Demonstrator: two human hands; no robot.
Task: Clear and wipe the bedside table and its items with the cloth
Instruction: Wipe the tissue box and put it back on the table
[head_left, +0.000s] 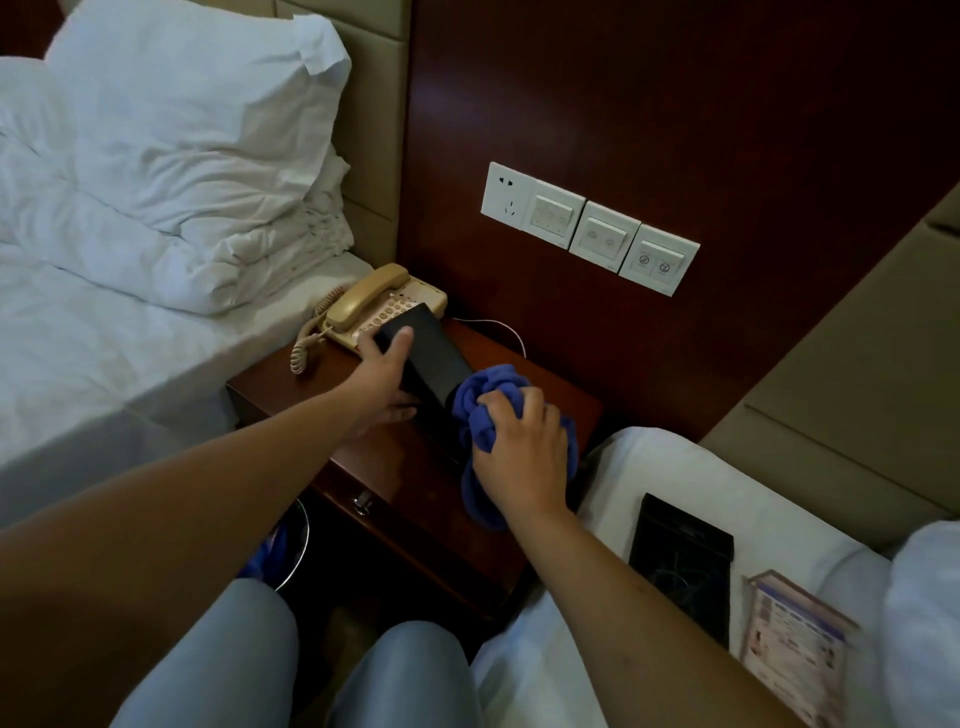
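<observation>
While left hand (382, 371) grips black box (434, 364), right hand (519, 447) bunches cloth (485, 395) against it

Tabletop (415, 467) seen as glossy dark wood (faint reflections), cloth (491, 395) as soft blue terry, phone (384, 306) as smooth beige plastic, box (431, 358) finished matt black.

We reach both bare arms forward, our left hand (382, 376) clasping with thumb on top, our right hand (522, 449) with fingers curled tight, knuckles up.
</observation>
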